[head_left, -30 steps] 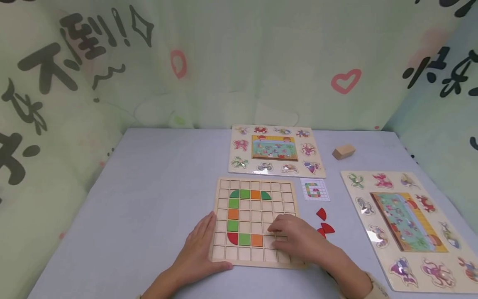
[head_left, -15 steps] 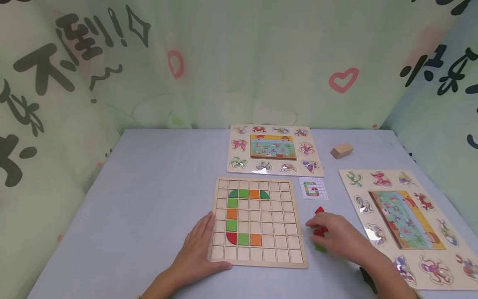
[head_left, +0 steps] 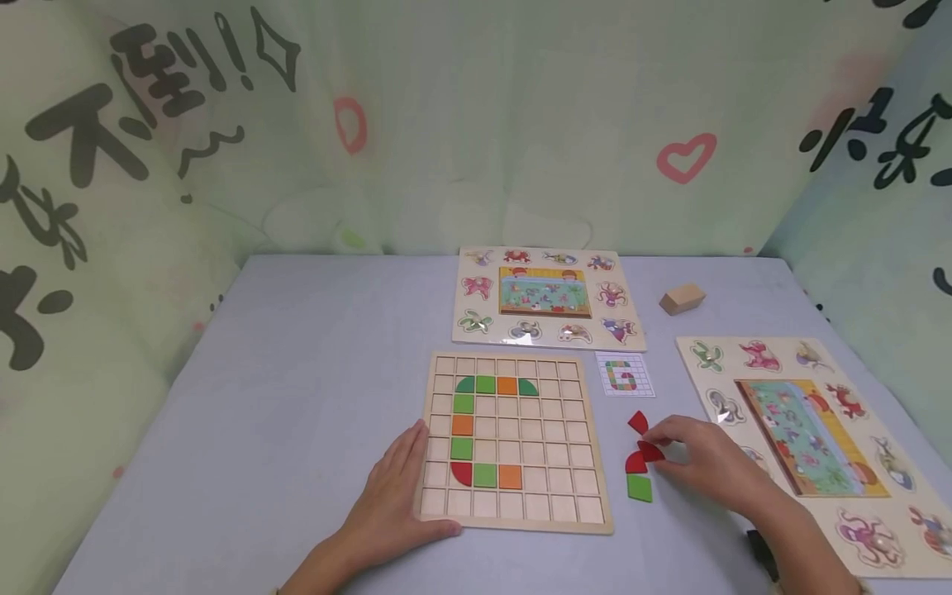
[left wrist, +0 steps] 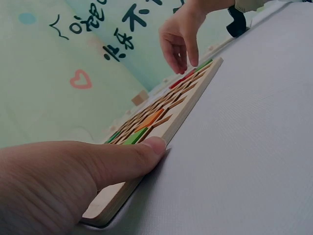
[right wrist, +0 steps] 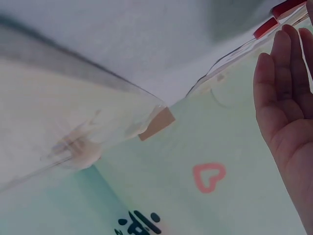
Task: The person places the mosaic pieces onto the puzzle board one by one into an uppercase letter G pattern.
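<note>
My left hand (head_left: 392, 483) lies with straight fingers along the left side of a wooden grid board (head_left: 546, 526), its thumb against the near edge. Green, orange and red tiles set into the grid form a bent line open to the right. To the right of the board, my right hand (head_left: 702, 459) pinches a red quarter-circle tile (head_left: 650, 451) between thumb and index finger, low over the table. Near it lie another red quarter-circle tile (head_left: 638, 422), a third red tile (head_left: 635, 463) and a green square tile (head_left: 640, 487). The right wrist view shows the right fingers (right wrist: 283, 73) stretched beside red tiles.
A small pattern card (head_left: 625, 376) lies past the board's far right corner. Two animal puzzle boards stand close by, one behind (head_left: 550, 335) and one at the right (head_left: 811, 529). A wooden block (head_left: 682, 299) sits at the back right. Printed curtains (head_left: 476, 124) enclose the table.
My right hand has moved off the grid board to the loose tiles at the right, then slid slightly right to a red one, uncovering the green square. The left hand has stayed put.
</note>
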`<state>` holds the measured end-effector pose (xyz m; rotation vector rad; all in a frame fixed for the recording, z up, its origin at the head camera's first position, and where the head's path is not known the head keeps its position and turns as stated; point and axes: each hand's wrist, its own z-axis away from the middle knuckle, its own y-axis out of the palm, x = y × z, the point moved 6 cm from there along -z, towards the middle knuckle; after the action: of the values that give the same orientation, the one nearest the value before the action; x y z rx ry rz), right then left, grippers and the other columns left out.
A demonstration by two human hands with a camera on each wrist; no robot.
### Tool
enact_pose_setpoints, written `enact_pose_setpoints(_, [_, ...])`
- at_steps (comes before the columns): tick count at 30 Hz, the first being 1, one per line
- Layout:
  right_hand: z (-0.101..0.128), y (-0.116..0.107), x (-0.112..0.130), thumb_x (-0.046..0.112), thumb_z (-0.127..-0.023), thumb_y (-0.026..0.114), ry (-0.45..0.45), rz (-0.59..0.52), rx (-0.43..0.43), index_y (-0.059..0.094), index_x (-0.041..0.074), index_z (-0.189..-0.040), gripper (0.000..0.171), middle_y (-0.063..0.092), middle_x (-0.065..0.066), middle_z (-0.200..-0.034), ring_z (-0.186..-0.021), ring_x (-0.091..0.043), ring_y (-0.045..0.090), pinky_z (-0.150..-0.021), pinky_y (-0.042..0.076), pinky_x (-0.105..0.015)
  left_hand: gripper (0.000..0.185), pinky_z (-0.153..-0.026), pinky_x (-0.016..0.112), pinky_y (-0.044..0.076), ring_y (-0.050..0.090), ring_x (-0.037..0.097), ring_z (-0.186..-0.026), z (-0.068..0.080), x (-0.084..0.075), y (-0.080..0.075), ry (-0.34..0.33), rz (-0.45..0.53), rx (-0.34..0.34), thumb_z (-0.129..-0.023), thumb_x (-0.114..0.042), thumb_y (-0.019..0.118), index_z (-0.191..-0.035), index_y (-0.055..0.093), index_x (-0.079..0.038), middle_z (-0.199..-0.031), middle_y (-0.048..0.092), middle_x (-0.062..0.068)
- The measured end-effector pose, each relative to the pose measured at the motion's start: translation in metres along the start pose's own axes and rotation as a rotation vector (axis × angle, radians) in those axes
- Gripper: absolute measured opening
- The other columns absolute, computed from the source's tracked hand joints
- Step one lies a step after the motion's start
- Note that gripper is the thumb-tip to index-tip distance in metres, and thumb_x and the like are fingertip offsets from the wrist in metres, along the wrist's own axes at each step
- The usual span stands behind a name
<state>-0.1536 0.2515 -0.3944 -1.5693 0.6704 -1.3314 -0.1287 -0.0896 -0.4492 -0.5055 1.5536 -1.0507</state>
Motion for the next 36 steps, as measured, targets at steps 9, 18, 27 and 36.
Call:
enact_pose_setpoints(9, [-0.006, 0.005, 0.003, 0.003, -0.068, 0.078, 0.01, 0.038, 0.035, 0.07, 0.006, -0.093, 0.027, 0.062, 0.003, -0.086, -0.078, -0.015, 0.056, -0.072, 0.051, -0.036, 0.116, -0.103, 0.05, 0.021, 0.016, 0.023, -0.134, -0.001, 0.0, 0.001, -0.004, 0.004, 0.007, -0.062, -0.062, 0.071, -0.147, 0.015, -0.005, -0.151, 0.015, 0.006])
enact_pose_setpoints(18, [-0.005, 0.004, -0.001, 0.002, -0.067, 0.079, 0.039, 0.048, 0.018, 0.069, 0.005, -0.094, 0.029, 0.062, 0.0, -0.089, -0.081, -0.019, 0.057, -0.074, 0.051, -0.039, 0.117, -0.103, 0.05, 0.021, 0.016, 0.023, -0.134, -0.001, 0.001, 0.002, 0.003, 0.004, -0.001, -0.062, -0.064, 0.07, -0.147, 0.016, -0.005, -0.151, 0.016, 0.006])
enact_pose_setpoints(27, [-0.006, 0.008, -0.003, 0.008, -0.07, 0.078, 0.098, 0.071, 0.076, 0.07, 0.003, -0.096, 0.028, 0.06, 0.001, -0.083, -0.075, -0.016, 0.054, -0.07, 0.051, -0.036, 0.115, -0.102, 0.051, 0.022, 0.017, 0.024, -0.134, 0.0, -0.001, 0.0, 0.008, 0.012, -0.006, -0.063, -0.063, 0.071, -0.146, 0.017, -0.005, -0.151, 0.017, 0.007])
enact_pose_setpoints(36, [-0.002, 0.006, -0.015, 0.022, -0.073, 0.077, 0.287, 0.055, 0.116, 0.067, 0.0, -0.091, 0.031, 0.056, -0.001, -0.073, -0.068, -0.017, 0.049, -0.063, 0.048, -0.033, 0.115, -0.103, 0.051, 0.021, 0.017, 0.024, -0.134, 0.001, 0.0, 0.0, -0.009, 0.014, 0.003, -0.063, -0.062, 0.071, -0.147, 0.016, -0.005, -0.151, 0.017, 0.007])
